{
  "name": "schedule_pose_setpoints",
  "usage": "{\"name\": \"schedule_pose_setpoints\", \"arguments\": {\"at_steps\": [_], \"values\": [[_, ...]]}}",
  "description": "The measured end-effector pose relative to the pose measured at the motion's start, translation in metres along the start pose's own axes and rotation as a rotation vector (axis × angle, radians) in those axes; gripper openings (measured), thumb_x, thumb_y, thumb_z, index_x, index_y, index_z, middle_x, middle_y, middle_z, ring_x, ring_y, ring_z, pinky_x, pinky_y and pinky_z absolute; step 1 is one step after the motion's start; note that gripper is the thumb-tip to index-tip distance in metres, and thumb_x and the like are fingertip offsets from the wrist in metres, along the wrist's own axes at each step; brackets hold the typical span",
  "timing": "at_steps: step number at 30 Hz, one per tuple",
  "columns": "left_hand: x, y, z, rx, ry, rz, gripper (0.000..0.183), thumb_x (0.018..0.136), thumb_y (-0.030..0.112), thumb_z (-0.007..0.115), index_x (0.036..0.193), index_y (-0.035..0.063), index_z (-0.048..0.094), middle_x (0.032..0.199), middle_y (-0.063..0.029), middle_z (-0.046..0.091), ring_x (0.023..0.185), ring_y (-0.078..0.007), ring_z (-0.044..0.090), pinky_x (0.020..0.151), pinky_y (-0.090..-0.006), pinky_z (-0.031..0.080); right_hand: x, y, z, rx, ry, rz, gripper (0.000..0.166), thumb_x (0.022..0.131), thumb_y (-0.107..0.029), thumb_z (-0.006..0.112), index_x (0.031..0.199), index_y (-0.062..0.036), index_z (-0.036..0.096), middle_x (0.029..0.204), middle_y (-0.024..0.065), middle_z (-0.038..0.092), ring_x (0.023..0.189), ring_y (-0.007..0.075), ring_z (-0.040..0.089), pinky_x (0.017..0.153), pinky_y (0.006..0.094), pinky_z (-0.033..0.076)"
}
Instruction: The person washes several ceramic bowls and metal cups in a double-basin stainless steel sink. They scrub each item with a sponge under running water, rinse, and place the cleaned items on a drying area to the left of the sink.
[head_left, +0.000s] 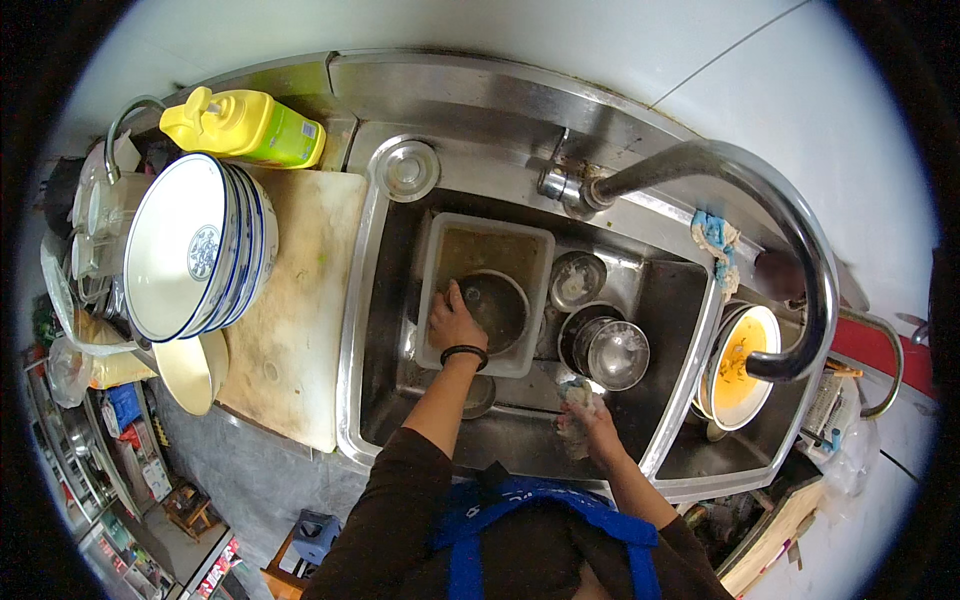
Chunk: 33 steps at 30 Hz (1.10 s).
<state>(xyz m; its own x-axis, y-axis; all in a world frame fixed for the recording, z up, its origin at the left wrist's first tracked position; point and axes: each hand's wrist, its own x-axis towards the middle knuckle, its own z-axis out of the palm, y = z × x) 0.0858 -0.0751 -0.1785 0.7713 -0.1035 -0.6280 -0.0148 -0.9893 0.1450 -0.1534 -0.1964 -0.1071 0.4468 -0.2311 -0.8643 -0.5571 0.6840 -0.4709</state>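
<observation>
My left hand, with a dark band at the wrist, grips the left rim of a round metal bowl. This bowl lies in murky water inside a whitish plastic basin, and some of my fingers are hidden. The basin stands in a stainless-steel sink. Bunched in my right hand is a wet, pale cloth, held low over the sink's front right. Just beyond it, several metal bowls are nested and tilted. Another small metal bowl sits behind them.
A curved faucet arches over the right side. On the left, stacked blue-rimmed bowls stand by a cutting board, with a yellow pump jug behind. A bowl of orange liquid occupies the right basin. A blue-and-cream rag hangs nearby.
</observation>
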Motion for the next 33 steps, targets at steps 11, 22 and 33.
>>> {"name": "schedule_pose_setpoints", "arguments": {"at_steps": [11,22,33], "values": [[0.011,-0.034,0.014,-0.405,-0.075,-0.190,0.032,0.083,0.014,0.066,0.108,0.0043,0.049,0.107,-0.0200,0.058,0.098,-0.0339,0.059,0.082,-0.0454,0.049,-0.006,-0.014,0.002,-0.213,-0.194,0.033,0.040,0.091,-0.005,0.050,0.130,-0.0024,0.041,0.105,0.0116,0.064,0.093,0.0192,0.063,0.079,0.0317,0.051],[0.014,-0.050,0.029,-0.664,0.187,-0.261,0.026,0.070,0.012,0.069,0.091,0.0083,0.054,0.086,-0.0160,0.063,0.081,-0.0352,0.063,0.076,-0.0410,0.050,-0.012,0.005,-0.020,-0.521,-0.023,-0.271,0.023,0.090,-0.009,0.054,0.111,-0.0008,0.056,0.098,0.0067,0.065,0.086,0.0137,0.061,0.077,0.0273,0.047],[-0.020,-0.035,-0.037,-0.122,0.502,0.407,0.021,0.069,0.004,0.068,0.082,0.0081,0.052,0.088,-0.0113,0.052,0.088,-0.0321,0.053,0.076,-0.0441,0.045,-0.006,0.014,-0.026,-0.572,-0.022,-0.300,0.034,0.085,-0.015,0.058,0.116,-0.0013,0.056,0.102,0.0136,0.064,0.094,0.0233,0.060,0.085,0.0325,0.044]]}}
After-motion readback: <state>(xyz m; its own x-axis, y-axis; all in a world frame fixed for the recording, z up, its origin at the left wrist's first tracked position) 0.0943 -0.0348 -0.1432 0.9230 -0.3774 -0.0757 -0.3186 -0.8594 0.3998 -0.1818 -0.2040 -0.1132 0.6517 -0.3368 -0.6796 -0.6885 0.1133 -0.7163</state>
